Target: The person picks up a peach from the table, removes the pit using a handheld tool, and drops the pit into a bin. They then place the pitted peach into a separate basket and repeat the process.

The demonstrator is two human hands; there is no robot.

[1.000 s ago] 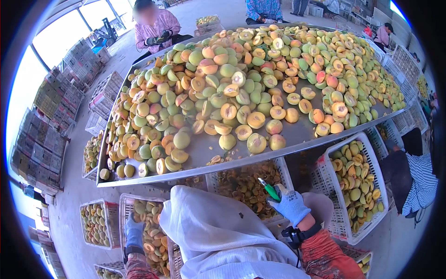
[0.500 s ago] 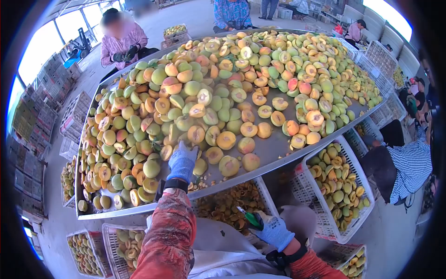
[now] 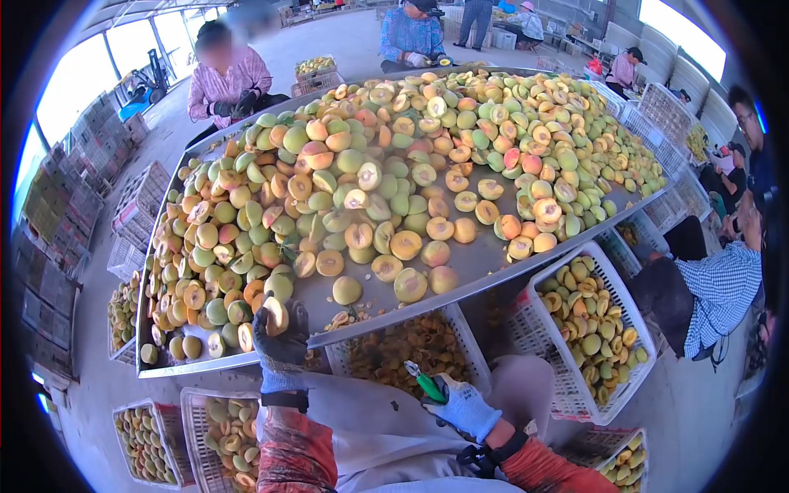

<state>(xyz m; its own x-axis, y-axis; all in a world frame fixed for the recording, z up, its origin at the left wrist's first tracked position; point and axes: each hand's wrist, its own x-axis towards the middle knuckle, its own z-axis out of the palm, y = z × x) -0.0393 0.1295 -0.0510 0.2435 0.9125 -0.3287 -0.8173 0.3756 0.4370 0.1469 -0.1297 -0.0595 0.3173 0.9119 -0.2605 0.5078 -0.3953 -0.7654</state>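
My left hand (image 3: 282, 337), in a blue and dark-palmed glove, is raised at the table's front edge. Its fingers are closed around a peach half (image 3: 276, 315) with the orange cut face showing. My right hand (image 3: 465, 408), gloved in pale blue, grips a green-handled tool (image 3: 429, 386) with a metal tip; its exact kind is hard to make out. The tool is held above a crate of cut peach pieces (image 3: 415, 353). Beyond both hands, a heap of whole and halved peaches (image 3: 370, 177) covers much of the metal table (image 3: 481, 283).
A white crate of peach halves (image 3: 588, 320) stands to the right of my knees. Two more filled crates (image 3: 146, 444) (image 3: 230, 440) are at lower left. People sit around the table, one in a checked shirt (image 3: 719, 296) close on the right. Stacked crates (image 3: 62, 197) line the left.
My left hand has drawn back from the heap toward me and turned over, now with a peach half in it. My right hand and its tool have shifted slightly left.
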